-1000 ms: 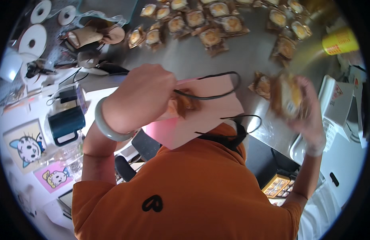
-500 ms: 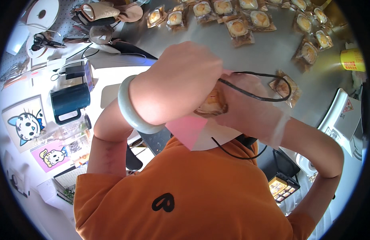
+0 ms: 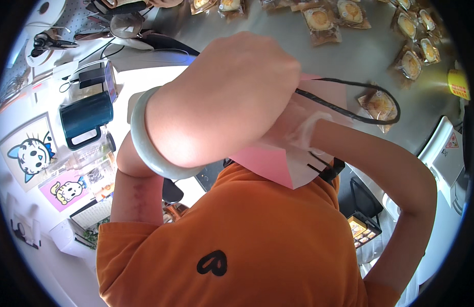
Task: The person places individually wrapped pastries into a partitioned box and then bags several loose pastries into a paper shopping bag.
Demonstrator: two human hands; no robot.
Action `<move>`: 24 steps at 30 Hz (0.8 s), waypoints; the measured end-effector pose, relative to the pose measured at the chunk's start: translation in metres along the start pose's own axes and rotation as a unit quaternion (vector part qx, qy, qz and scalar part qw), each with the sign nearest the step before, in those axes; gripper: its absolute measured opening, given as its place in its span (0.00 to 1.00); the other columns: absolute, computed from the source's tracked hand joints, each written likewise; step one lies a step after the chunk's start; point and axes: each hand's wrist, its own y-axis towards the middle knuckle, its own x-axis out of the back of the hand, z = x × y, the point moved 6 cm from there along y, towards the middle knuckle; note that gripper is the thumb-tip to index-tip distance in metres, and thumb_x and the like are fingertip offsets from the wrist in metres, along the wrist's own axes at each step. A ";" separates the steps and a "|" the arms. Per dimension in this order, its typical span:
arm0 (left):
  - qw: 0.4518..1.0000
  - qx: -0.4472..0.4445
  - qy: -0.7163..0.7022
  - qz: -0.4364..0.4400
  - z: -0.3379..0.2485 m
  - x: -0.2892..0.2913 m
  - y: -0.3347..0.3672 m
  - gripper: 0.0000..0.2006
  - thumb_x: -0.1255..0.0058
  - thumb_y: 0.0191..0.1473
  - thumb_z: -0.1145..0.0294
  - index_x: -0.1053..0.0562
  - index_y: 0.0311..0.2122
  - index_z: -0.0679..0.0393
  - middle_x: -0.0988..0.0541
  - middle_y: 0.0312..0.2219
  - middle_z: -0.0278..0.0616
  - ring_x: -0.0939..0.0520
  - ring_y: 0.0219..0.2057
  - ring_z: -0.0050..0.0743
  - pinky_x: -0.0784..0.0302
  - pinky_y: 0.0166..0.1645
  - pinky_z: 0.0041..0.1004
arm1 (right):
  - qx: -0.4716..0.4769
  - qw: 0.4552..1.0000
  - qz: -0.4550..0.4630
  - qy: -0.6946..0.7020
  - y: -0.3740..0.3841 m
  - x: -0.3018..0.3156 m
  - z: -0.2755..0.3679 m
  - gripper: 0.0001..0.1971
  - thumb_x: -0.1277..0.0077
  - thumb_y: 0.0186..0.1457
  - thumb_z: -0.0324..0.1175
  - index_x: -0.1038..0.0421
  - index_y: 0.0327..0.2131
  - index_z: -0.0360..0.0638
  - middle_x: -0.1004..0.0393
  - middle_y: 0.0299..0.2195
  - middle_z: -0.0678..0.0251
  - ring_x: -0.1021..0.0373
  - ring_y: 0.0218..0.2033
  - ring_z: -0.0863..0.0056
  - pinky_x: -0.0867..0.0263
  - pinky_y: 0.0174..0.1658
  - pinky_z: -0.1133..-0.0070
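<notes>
My left hand (image 3: pixel 237 92), with a pale bangle (image 3: pixel 144 135) at its wrist, is closed at the top of a pink and white paper bag (image 3: pixel 265 161). Its fingertips are turned out of sight. One black cord handle (image 3: pixel 393 117) loops out to the right from the bag. My right hand (image 3: pixel 303 128), in a thin clear glove, reaches into the bag's mouth from the right. The bag and my left hand hide its fingers, so what they hold does not show. A single wrapped pastry (image 3: pixel 378 105) lies on the metal table just beyond the handle.
Several wrapped pastries (image 3: pixel 319 20) lie across the far side of the metal table (image 3: pixel 278 28). A dark teal mug (image 3: pixel 87 116) and black scissors (image 3: pixel 50 43) are at the left. A yellow container (image 3: pixel 458 84) and a white device (image 3: pixel 444 146) stand at the right.
My right hand has gone deeper into the bag, and the pastry seen by it before is now hidden. The bag has shifted slightly right; my left hand keeps its grip.
</notes>
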 end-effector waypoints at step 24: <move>0.997 0.052 0.053 0.027 0.002 -0.010 -0.009 0.07 0.50 0.36 0.80 0.25 0.25 0.61 0.28 0.16 0.47 0.26 0.23 0.49 0.33 0.29 0.42 | -0.035 0.993 -0.099 0.063 0.015 -0.006 -0.012 0.07 0.48 0.48 0.29 0.25 0.32 0.40 0.24 0.30 0.57 0.27 0.35 0.62 0.32 0.41 0.73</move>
